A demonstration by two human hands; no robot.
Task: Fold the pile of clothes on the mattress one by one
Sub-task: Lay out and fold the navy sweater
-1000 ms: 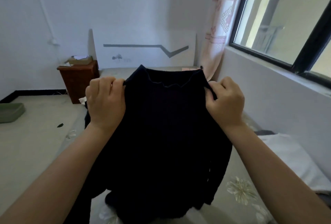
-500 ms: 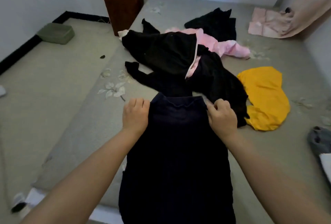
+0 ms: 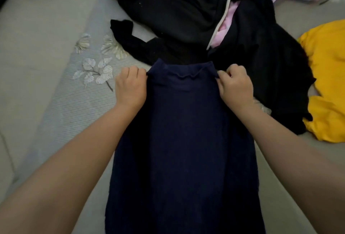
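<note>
left hand grip: pinching navy garment shoulder | right hand grip: pinching other shoulder

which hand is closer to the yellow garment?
Right. The right hand grips the navy top on the yellow garment's side; the left hand grips the opposite shoulder.

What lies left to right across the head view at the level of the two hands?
Embroidered flower → left hand → navy garment → right hand → black clothes → yellow garment.
</note>
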